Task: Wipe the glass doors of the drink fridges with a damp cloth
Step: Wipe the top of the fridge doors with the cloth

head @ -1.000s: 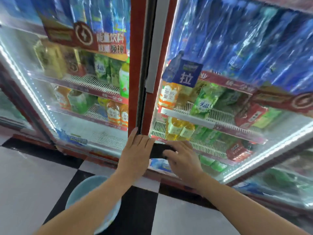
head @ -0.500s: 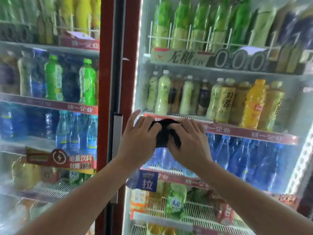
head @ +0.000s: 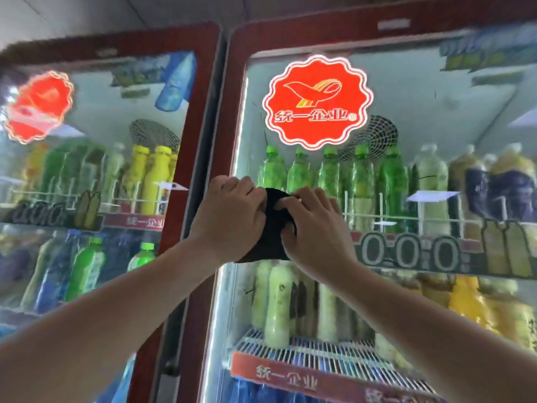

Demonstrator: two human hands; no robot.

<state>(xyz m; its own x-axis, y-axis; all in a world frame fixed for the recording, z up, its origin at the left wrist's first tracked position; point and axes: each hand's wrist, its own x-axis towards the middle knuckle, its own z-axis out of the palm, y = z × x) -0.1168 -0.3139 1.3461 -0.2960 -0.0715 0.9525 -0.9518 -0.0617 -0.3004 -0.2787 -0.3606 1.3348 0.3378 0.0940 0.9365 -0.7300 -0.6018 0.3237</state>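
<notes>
A black cloth point(head: 271, 225) is bunched between both my hands, in front of the right fridge's glass door point(head: 436, 117) near its left edge. My left hand point(head: 229, 216) grips the cloth's left side, knuckles up. From the right, my right hand point(head: 315, 228) holds the cloth with its fingers curled into it. The left fridge's glass door point(head: 96, 112) stands beside it, separated by red door frames point(head: 200, 141). Whether the cloth touches the glass I cannot tell.
Behind the glass are shelves of green, yellow and pale drink bottles. A round red logo sticker point(head: 318, 101) sits high on the right door, another red sticker point(head: 37, 107) on the left door. A grey ceiling shows above the fridges.
Both hands have risen with the cloth from the doors' bottom edge near the floor up to the top shelves. The view has tilted upward; the floor and the blue basin have dropped from sight.
</notes>
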